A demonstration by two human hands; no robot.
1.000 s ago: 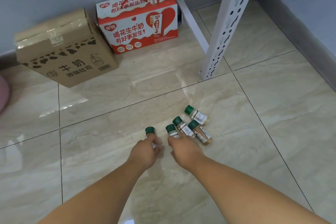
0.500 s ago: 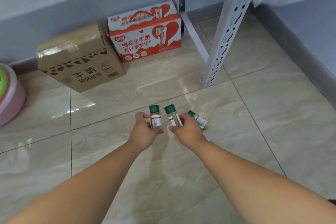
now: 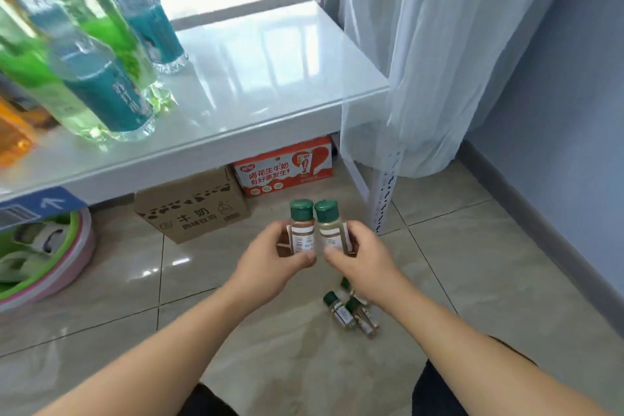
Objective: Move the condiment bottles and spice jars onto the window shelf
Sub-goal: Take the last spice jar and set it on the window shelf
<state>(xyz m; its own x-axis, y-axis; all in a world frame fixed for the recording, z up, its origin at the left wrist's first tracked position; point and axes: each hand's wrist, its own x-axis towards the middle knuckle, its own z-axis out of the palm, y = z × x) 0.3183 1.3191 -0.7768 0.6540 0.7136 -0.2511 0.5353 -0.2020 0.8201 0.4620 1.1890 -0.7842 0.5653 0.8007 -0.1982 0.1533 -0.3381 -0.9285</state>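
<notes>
Each hand, left hand point(image 3: 270, 255) and right hand point(image 3: 363, 255), holds an upright green-capped spice jar below the window shelf point(image 3: 270, 78).

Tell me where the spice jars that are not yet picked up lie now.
In the head view, the three loose spice jars lie on the tiled floor, lower right of centre, just under the right forearm and in front of the white shelf.

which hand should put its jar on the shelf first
Probably the right hand. Its jar sits below the bare stretch of shelf, while the left hand and its jar are nearer the bottles crowding the left end. The difference is small.
</notes>
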